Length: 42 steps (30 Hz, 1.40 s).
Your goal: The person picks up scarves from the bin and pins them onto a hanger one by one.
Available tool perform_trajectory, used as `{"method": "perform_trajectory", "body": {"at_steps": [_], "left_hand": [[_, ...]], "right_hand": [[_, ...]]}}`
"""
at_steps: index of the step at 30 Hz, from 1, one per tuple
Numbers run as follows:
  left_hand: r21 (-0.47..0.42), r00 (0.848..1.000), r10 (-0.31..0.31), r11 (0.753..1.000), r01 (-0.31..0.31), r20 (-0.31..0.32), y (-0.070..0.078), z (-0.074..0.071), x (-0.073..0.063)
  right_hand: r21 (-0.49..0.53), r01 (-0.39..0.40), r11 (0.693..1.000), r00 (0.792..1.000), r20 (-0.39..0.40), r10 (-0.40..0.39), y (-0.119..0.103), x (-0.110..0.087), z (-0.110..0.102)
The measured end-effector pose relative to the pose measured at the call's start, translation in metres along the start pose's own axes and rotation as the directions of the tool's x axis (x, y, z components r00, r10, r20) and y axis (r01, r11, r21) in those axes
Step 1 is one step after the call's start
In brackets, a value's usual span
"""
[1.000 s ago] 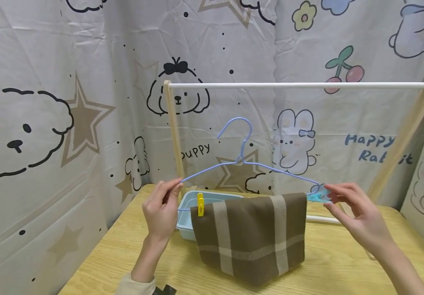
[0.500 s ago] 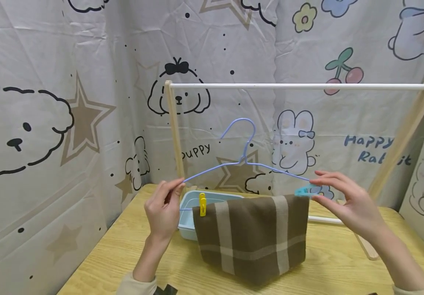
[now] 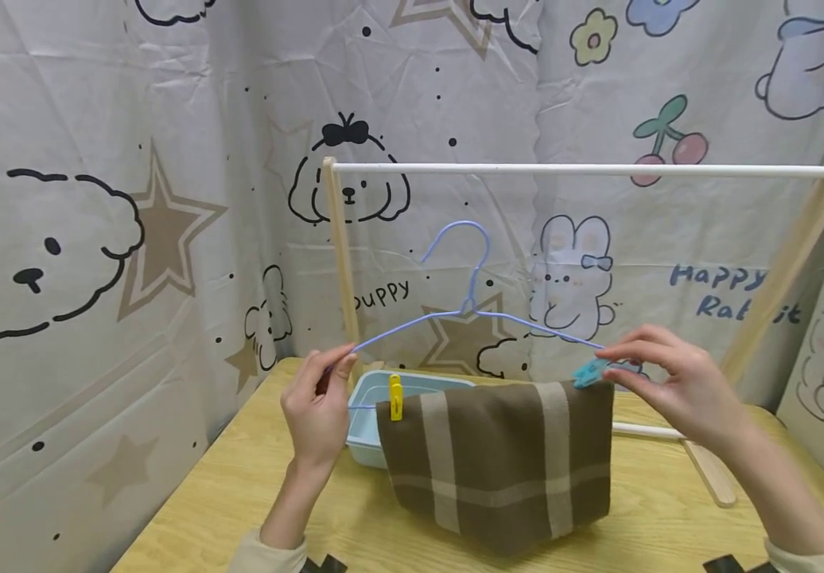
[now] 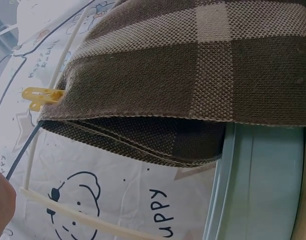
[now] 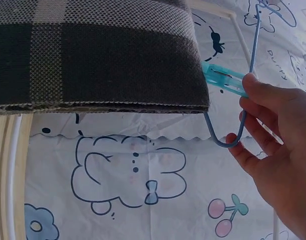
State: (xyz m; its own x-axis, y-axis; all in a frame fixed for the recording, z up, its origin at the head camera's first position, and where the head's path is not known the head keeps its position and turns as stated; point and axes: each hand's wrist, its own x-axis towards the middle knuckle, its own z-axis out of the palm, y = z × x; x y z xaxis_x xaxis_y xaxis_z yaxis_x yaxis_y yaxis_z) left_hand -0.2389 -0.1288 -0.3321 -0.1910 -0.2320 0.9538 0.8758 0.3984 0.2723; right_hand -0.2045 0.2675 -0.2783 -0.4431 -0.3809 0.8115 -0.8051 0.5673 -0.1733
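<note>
A brown plaid cloth (image 3: pixel 498 469) hangs folded over the lower bar of a blue wire hanger (image 3: pixel 537 328). Near the cloth's left end, a yellow clothespin (image 3: pixel 396 398) sits on its top edge. My left hand (image 3: pixel 317 410) pinches the hanger's left corner between thumb and fingers. With thumb and forefinger, my right hand (image 3: pixel 691 390) pinches a light blue clothespin (image 5: pixel 223 77), whose tip is at the cloth's top right corner. In the right wrist view, other fingertips of that hand touch the hanger's curved right end. Only part of the left hand (image 4: pixel 2 200) shows in the left wrist view.
A pale blue plastic basin (image 3: pixel 365 446) stands behind the cloth on the wooden table (image 3: pixel 233 493). Beyond it rises a rack with wooden legs (image 3: pixel 777 278) and a white top rail (image 3: pixel 577 169). A printed curtain (image 3: pixel 190 95) surrounds the table.
My right hand has moved left and brought the light blue clothespin from beyond the hanger's right end onto the cloth's corner. The cloth's right edge has shifted slightly right. The left hand keeps its pinch.
</note>
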Motion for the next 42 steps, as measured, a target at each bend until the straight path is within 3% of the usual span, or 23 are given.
{"method": "perform_trajectory", "body": {"at_steps": [7,11,18,20,27,31,36,39,42], "left_hand": [[-0.02,0.997,-0.073,0.997,0.073,-0.021,0.006,-0.001,0.001],[-0.04,0.997,-0.08,0.996,0.08,-0.002,0.015,0.001,0.004],[-0.058,0.997,-0.079,0.995,0.078,-0.018,0.022,0.004,0.006],[-0.066,0.996,-0.087,0.994,0.085,-0.028,0.023,0.004,0.007],[-0.074,0.996,-0.083,0.994,0.081,-0.028,0.023,0.003,0.008],[-0.077,0.997,-0.075,0.994,0.076,0.006,0.02,0.002,0.007],[-0.089,0.996,-0.076,0.993,0.08,0.047,0.015,0.002,0.004],[-0.09,0.995,-0.074,0.993,0.081,0.069,0.013,0.002,0.003],[-0.092,0.993,-0.092,0.991,0.099,0.078,0.013,0.003,0.002]], "right_hand": [[-0.017,0.024,1.0,0.999,0.035,-0.023,-0.009,0.01,-0.008],[-0.019,0.071,0.997,0.997,0.044,-0.07,-0.011,0.011,-0.008],[0.003,0.235,0.972,0.97,0.067,-0.234,-0.012,0.015,0.0],[-0.031,0.269,0.963,0.961,0.081,-0.266,-0.014,0.017,0.002],[-0.234,0.3,0.925,0.95,0.165,-0.267,-0.019,0.021,0.003],[-0.266,0.299,0.916,0.954,0.099,-0.283,-0.02,0.019,0.005],[-0.105,0.282,0.954,0.951,-0.097,-0.292,-0.017,0.016,0.008],[-0.12,0.21,0.97,0.96,-0.164,-0.228,-0.014,0.013,0.008],[-0.225,0.078,0.971,0.984,-0.14,-0.111,-0.009,0.009,0.006]]}}
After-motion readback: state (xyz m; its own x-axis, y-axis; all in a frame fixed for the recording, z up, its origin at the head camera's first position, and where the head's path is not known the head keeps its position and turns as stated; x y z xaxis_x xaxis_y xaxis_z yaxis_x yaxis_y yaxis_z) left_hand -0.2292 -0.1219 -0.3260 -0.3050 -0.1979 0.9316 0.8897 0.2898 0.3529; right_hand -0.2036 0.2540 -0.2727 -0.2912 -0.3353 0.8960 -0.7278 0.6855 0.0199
